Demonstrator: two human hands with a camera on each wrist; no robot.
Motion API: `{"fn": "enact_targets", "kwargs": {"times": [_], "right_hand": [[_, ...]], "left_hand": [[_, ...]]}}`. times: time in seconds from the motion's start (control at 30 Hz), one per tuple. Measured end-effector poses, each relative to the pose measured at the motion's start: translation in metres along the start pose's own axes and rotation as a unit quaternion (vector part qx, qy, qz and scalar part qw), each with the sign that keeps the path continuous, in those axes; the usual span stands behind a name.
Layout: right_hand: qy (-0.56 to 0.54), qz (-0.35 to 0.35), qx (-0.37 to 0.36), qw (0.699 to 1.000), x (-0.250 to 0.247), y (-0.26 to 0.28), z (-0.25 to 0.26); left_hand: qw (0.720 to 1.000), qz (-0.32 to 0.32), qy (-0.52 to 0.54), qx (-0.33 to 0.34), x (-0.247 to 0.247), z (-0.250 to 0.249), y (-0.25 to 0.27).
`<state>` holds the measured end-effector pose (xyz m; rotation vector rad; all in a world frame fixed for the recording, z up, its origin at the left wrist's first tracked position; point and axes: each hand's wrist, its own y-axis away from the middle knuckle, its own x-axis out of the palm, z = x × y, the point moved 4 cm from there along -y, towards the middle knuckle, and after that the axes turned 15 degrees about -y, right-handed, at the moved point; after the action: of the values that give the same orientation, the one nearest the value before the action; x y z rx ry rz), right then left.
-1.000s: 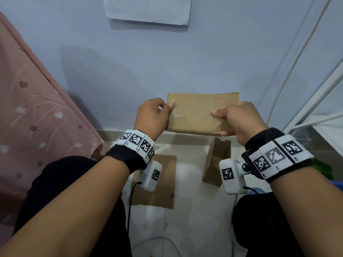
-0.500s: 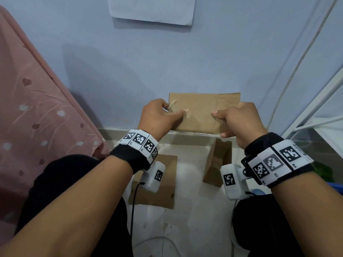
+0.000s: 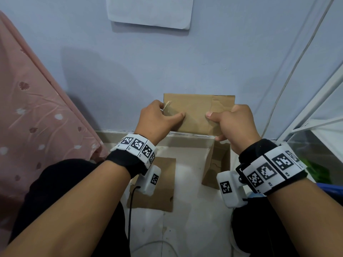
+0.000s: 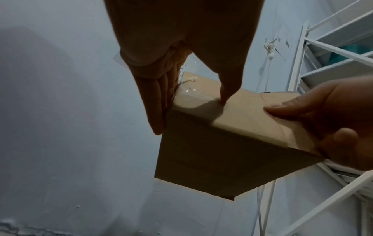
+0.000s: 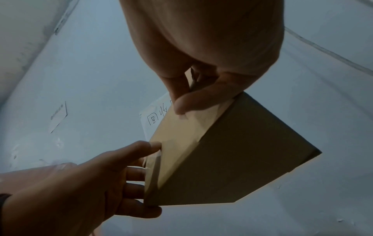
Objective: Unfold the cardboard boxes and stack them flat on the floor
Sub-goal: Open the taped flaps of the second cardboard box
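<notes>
I hold a small brown cardboard box (image 3: 196, 112) up in front of the wall with both hands. My left hand (image 3: 172, 113) is at its left end, with the thumb tip pressed on the top face and the fingers laid along the end panel (image 4: 189, 117). A torn, frayed bit of clear tape (image 4: 187, 79) sticks up at that corner. My right hand (image 3: 215, 127) grips the right end, thumb on top and fingers curled underneath (image 5: 181, 99). A flattened cardboard piece (image 3: 154, 184) lies on the floor below. Another folded box (image 3: 217, 164) stands beside it.
A pale blue wall with a white paper sheet (image 3: 150, 12) is close ahead. Pink patterned fabric (image 3: 33, 112) hangs at the left. A white metal rack (image 3: 315, 117) and a cable (image 3: 289, 71) are at the right. My knees frame the white floor (image 3: 189, 219).
My left thumb has slid from the box's left corner rightward onto the top face, leaving a frayed tape end raised there. The right hand keeps its grip and the box stays in place.
</notes>
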<state>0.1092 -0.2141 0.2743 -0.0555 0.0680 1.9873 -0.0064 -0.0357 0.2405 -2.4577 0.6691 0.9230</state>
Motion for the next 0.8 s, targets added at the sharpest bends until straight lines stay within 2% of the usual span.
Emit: {"fn": "enact_targets", "kwargs": {"times": [0.23, 0.43, 0.8], "right_hand": [[0.004, -0.001, -0.003, 1.000, -0.0011, 0.0065, 0.0052], [0.027, -0.007, -0.015, 0.999, -0.0007, 0.0088, 0.0070], [-0.001, -0.007, -0.003, 1.000, -0.0032, 0.0081, 0.0092]], "left_hand": [[1.000, 0.015, -0.014, 0.016, 0.0002, -0.0023, 0.0026], [0.999, -0.002, -0.030, 0.021, 0.0003, -0.0049, 0.0029], [0.999, -0.005, -0.033, 0.038, -0.0018, -0.0060, 0.0039]]}}
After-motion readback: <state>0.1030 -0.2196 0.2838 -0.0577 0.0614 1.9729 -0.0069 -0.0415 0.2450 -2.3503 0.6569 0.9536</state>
